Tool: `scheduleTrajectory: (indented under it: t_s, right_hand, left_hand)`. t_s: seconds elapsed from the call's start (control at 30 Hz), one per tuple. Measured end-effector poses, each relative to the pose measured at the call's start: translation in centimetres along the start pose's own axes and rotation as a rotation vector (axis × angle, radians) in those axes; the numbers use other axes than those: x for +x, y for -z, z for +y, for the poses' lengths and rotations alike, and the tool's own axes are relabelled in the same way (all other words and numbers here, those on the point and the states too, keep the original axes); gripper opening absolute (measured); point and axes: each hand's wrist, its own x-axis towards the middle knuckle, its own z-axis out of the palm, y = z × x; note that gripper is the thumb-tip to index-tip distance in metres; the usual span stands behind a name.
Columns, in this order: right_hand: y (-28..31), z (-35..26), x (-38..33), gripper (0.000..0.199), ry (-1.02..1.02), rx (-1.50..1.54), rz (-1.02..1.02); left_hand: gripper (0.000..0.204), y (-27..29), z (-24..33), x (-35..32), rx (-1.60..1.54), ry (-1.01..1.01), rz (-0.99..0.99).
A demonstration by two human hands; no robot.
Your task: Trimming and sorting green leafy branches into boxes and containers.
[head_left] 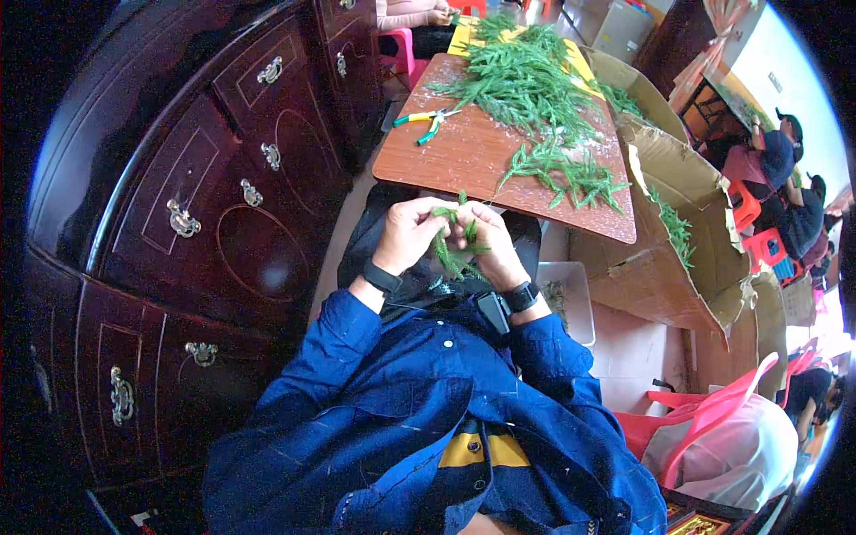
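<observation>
Both of my hands meet above my lap, just off the near edge of the brown table (428, 160). Between them is a green artificial pine sprig (448, 256), its needled tips hanging down. My left hand (409, 234) pinches it from one side, and my right hand (491, 242) grips it from the other with curled fingers. What the fingertips do at the joint is too small to make out. On the table, a loose sprig group (571, 174) lies nearest my hands, with a big heap of green sprigs (526, 80) beyond. Pliers (431, 119) with green and yellow handles rest at the left.
Dark wooden cabinets (205, 196) stand close on my left. At right are an open cardboard box (687, 241) holding greenery, a clear plastic bin (571, 299) and a pink chair (713, 419). A person's hands (440, 16) show at the table's far end; other people sit at far right.
</observation>
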Motion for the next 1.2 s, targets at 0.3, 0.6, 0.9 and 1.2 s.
scheduleTrajectory:
  t_s: [0.3,0.6,0.9,1.2]
  right_hand:
    - [-0.3,-2.2,-0.3,0.022,0.013,-0.003,-0.162]
    - [-0.5,-3.9,-1.1,0.023,-0.092,-0.016,-0.219]
    - [0.7,-4.2,-1.2,0.021,-0.122,-0.213,-0.354]
    - [-0.6,-5.3,-1.8,0.018,-0.195,-0.362,-0.357]
  left_hand:
    - [0.018,0.8,-0.8,0.3,-0.814,0.358,-0.177]
    - [0.025,0.9,-1.7,-0.2,-1.056,0.544,-0.371]
    - [0.037,1.1,-2.1,-0.3,-0.928,0.492,-0.578]
    - [0.037,1.8,-3.4,-0.6,-0.832,0.44,-0.568]
